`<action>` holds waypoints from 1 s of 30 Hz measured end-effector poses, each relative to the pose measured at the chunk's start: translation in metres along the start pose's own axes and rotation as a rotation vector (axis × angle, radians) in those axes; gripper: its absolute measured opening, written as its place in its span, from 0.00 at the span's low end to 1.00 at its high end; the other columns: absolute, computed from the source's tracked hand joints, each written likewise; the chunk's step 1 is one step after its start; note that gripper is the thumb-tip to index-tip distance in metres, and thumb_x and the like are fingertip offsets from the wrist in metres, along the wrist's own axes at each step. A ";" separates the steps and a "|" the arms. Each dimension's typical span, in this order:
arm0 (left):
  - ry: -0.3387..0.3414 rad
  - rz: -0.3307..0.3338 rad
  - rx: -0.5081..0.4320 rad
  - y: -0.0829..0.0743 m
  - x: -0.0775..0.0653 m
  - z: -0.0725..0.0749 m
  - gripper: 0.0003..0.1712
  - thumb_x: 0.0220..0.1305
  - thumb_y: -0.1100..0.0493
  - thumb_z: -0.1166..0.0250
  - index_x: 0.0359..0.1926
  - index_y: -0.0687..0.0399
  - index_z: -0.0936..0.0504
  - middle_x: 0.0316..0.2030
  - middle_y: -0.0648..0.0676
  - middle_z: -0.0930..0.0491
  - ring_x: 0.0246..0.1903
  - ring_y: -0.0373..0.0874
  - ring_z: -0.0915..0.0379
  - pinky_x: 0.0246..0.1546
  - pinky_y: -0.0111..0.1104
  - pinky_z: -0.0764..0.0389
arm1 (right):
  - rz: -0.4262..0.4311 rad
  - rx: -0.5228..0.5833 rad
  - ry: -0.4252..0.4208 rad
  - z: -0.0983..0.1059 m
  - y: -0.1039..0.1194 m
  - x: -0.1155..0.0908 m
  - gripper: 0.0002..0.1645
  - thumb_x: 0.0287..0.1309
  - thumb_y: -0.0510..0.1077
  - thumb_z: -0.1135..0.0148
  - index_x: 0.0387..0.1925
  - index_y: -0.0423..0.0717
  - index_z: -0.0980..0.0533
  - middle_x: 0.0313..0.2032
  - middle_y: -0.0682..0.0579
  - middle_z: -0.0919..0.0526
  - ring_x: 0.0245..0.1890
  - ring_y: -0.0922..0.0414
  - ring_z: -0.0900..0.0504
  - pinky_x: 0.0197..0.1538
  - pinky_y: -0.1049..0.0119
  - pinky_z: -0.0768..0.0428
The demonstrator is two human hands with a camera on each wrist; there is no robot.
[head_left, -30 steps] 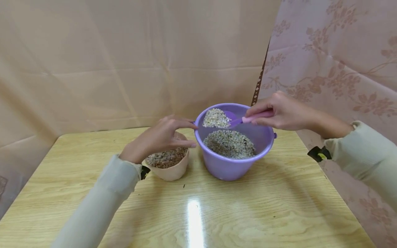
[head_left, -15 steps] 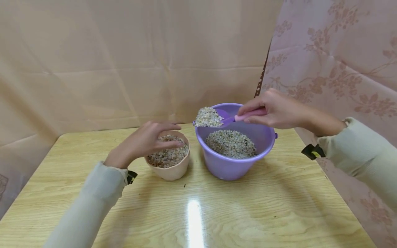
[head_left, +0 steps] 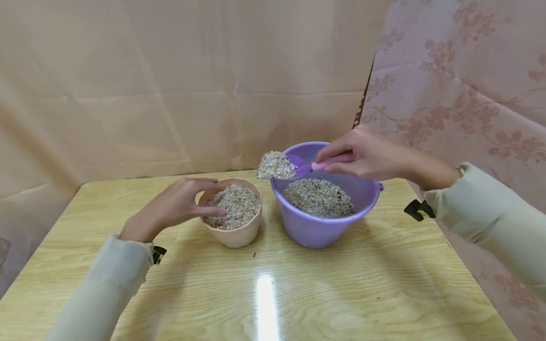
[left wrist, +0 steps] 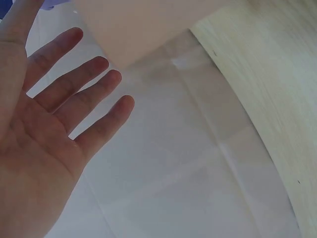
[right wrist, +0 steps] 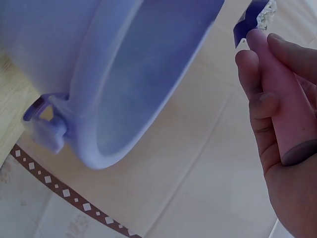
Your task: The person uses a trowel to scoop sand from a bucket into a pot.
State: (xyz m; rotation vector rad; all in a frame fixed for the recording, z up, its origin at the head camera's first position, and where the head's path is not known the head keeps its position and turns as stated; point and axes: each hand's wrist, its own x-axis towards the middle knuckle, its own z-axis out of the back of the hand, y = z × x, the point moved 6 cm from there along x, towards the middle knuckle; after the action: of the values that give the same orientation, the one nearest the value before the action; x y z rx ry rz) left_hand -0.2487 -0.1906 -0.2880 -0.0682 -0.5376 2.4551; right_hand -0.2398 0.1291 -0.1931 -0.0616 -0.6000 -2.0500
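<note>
My right hand (head_left: 362,154) grips the pink handle of a purple trowel (head_left: 304,169); in the right wrist view the fingers wrap round the handle (right wrist: 287,99). Its blade carries a heap of pale gravel (head_left: 275,165) over the left rim of a purple bucket (head_left: 313,232). More gravel (head_left: 317,198) lies inside that bucket. To its left stands a peach flowerpot (head_left: 234,237), filled with gravel (head_left: 236,206). My left hand (head_left: 177,203) hovers at the pot's left side, fingers spread and holding nothing, as the left wrist view shows too; whether it touches the rim I cannot tell.
Pot and bucket stand close together on a wood-grain table (head_left: 341,293). A beige curtain (head_left: 170,94) hangs behind, and a pink flowered cloth (head_left: 469,94) on the right. One tiny dark speck lies before the pot.
My left hand has left the bucket's rim and moved left across the pot. The loaded trowel has moved left from above the bucket's inside to its left rim.
</note>
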 end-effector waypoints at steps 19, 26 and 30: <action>-0.058 0.010 0.015 0.015 -0.019 0.001 0.36 0.46 0.34 0.24 0.51 0.51 0.14 0.56 0.57 0.18 0.55 0.56 0.22 0.53 0.54 0.24 | 0.048 0.033 0.040 -0.016 0.015 0.019 0.07 0.62 0.42 0.31 0.41 0.46 0.13 0.31 0.64 0.13 0.25 0.69 0.18 0.29 0.71 0.20; -0.102 -0.030 0.056 0.016 -0.026 0.003 0.25 0.42 0.31 0.24 0.34 0.41 0.17 0.55 0.57 0.18 0.46 0.52 0.18 0.41 0.46 0.22 | 0.079 -0.003 0.059 -0.023 0.021 0.030 0.07 0.63 0.43 0.32 0.41 0.47 0.14 0.32 0.62 0.12 0.23 0.68 0.20 0.27 0.71 0.23; -0.132 -0.071 0.087 0.014 -0.027 0.004 0.23 0.41 0.31 0.24 0.30 0.39 0.19 0.54 0.56 0.17 0.42 0.48 0.17 0.36 0.40 0.24 | 0.085 -0.019 0.059 -0.026 0.022 0.036 0.05 0.63 0.42 0.32 0.39 0.50 0.13 0.28 0.66 0.14 0.19 0.68 0.25 0.25 0.70 0.26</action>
State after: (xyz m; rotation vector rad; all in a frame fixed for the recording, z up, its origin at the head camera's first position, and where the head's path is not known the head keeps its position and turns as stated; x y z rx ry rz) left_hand -0.2355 -0.2180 -0.2919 0.1472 -0.4813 2.4212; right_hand -0.2355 0.0800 -0.1969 -0.0370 -0.5327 -1.9686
